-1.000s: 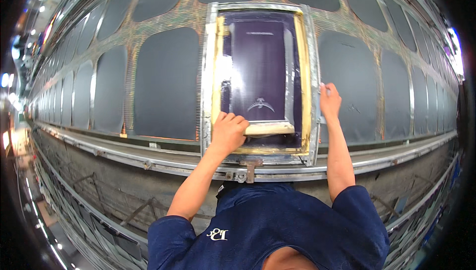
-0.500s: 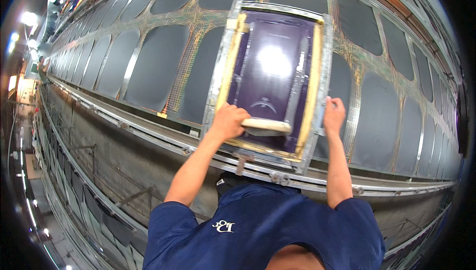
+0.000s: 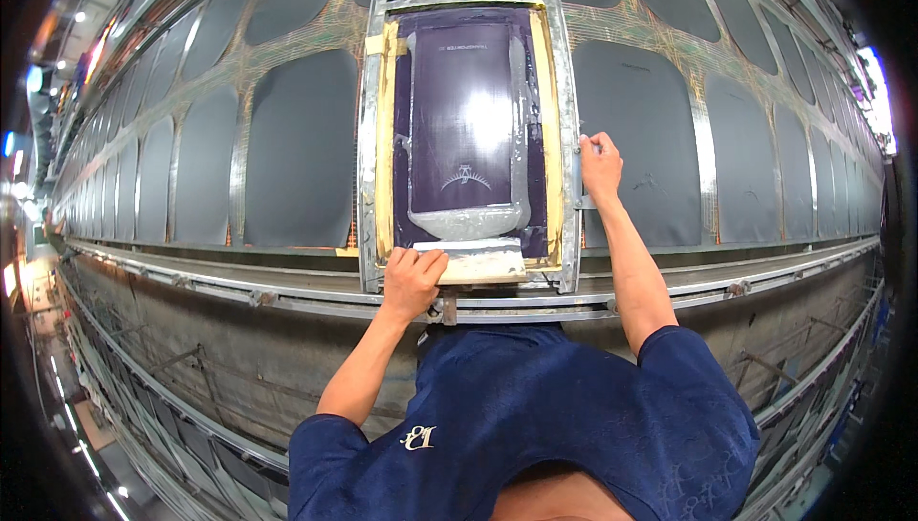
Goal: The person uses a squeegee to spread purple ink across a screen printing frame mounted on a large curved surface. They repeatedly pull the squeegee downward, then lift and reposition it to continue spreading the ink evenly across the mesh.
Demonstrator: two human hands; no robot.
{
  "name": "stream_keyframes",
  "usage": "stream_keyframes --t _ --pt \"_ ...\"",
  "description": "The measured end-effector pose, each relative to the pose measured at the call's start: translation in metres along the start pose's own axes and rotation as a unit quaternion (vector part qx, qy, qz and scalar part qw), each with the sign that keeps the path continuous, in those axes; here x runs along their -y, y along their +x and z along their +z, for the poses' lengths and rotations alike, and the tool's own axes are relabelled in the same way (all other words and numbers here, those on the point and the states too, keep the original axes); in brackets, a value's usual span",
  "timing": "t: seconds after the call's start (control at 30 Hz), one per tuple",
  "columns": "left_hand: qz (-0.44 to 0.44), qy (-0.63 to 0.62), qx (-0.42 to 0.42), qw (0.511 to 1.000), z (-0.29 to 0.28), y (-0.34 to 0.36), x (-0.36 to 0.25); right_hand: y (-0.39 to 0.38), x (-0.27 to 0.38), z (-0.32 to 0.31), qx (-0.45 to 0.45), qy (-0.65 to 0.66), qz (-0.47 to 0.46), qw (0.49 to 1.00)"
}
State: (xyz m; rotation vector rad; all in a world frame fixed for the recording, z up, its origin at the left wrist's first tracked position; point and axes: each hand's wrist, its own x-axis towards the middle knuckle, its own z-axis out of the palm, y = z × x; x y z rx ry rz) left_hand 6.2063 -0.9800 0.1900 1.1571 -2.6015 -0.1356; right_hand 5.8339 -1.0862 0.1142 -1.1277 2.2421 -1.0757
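Note:
A screen-printing frame [image 3: 566,186] with metal sides lies in front of me, its dark purple mesh [image 3: 449,91] edged with yellowish tape. My left hand [image 3: 414,282] is closed round the left end of a squeegee [image 3: 483,268], a wide pale bar lying across the near end of the mesh. Just beyond the squeegee, a band of wet, greyish ink [image 3: 473,225] rests on the mesh. My right hand [image 3: 601,167] is closed in a pinch at the frame's right edge; what sits between its fingertips is hidden.
Dark grey panels [image 3: 296,153] line the long table in rows on both sides of the frame. Faint marks show on the panel [image 3: 641,119] right of it. A metal rail [image 3: 239,293] runs along the table's near edge, between me and the panels.
The squeegee has come toward me, from the lower part of the mesh to its near end. The frame now appears farther left and straighter in view. Both hands keep their holds.

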Motion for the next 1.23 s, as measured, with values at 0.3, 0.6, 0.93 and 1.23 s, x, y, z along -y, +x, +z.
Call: stream_keyframes --t 0.3,0.6,0.93,1.23 --pt "0.039 -0.002 -0.021 0.999 0.034 0.151 0.122 0.004 0.006 -0.006 0.087 -0.123 0.047 0.987" --pt "-0.016 -0.082 0.029 0.996 0.042 0.336 0.234 0.150 0.140 0.029 0.128 -0.016 -0.357 0.925" --pt "-0.091 -0.027 0.138 0.986 0.048 0.391 0.252 0.233 0.179 0.144 0.323 -0.282 -0.353 0.832" --pt "-0.089 -0.043 0.108 0.989 0.049 0.271 0.188 0.115 0.132 0.103 0.276 -0.237 -0.410 0.836"
